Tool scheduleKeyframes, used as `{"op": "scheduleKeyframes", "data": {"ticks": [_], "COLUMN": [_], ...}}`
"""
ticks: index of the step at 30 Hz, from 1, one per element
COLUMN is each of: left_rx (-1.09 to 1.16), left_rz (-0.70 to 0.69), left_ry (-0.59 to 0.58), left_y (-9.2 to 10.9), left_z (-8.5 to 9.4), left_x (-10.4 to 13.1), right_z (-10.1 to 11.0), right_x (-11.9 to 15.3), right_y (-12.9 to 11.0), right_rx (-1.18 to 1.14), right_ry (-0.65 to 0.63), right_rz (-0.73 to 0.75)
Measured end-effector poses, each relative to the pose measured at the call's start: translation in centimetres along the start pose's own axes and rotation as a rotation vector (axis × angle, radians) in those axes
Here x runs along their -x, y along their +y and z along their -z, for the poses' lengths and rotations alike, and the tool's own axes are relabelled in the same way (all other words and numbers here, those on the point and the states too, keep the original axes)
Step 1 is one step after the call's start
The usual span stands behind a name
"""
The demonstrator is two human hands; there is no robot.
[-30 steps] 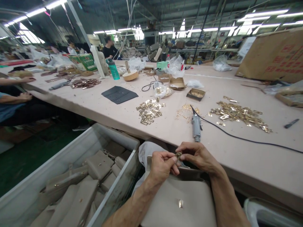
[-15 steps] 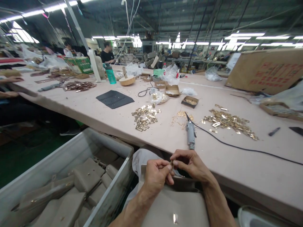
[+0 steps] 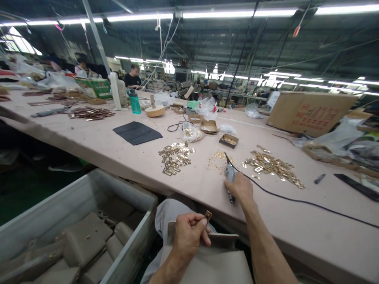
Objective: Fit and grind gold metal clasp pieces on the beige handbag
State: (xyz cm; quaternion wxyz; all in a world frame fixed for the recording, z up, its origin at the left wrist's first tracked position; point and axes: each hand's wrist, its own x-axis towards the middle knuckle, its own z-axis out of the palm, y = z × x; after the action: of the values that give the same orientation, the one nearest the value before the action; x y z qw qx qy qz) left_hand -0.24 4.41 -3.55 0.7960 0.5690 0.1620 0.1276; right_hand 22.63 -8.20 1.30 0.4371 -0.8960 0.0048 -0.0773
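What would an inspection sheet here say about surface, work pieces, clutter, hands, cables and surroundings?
Surface: pale table, strewn with small metal parts.
Work pieces: beige bag at the lap; two heaps of gold fittings.
Clutter: plastic bag, small open boxes, teal bottle.
Hands: left hand pinches a gold plate; right hand grips the grey power tool.
Cables: black cord crosses the table.
Surroundings: crate of bags at left; person in black farther back.

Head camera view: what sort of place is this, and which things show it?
Probably a factory workshop for bags: a large bin holds several similar taupe bags, small metal fittings lie heaped on a long worktable, and strip lights run overhead.
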Motion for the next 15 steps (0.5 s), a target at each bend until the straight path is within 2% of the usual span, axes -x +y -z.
{"op": "scheduleKeyframes", "data": {"ticks": [2, 5, 9, 11, 15], "left_rx": [0.015, 0.037, 0.077, 0.076, 0.056], "left_rz": [0.0, 0.004, 0.012, 0.019, 0.029], "left_ry": [0.013, 0.017, 0.032, 0.03, -0.005], "left_y": [0.1, 0.1, -0.2, -0.3, -0.1], "left_z": [0.1, 0.4, 0.7, 0.8, 0.6], "left_x": [0.0, 0.1, -0.2, -0.4, -0.7], "right_z": [0.2, 1.5, 4.0, 5.0, 5.4], "right_x": [-0.2, -0.5, -1.6, -2.6, -5.5], "right_y": [0.5, 1.3, 1.1, 0.7, 0.5], "right_rx": [-0.109, -0.347, -1.061, -1.344, -1.5], "right_ry": [0.015, 0.008, 0.018, -0.053, -0.181], "right_rz": [-0.018, -0.04, 0.01, 0.001, -0.19]}}
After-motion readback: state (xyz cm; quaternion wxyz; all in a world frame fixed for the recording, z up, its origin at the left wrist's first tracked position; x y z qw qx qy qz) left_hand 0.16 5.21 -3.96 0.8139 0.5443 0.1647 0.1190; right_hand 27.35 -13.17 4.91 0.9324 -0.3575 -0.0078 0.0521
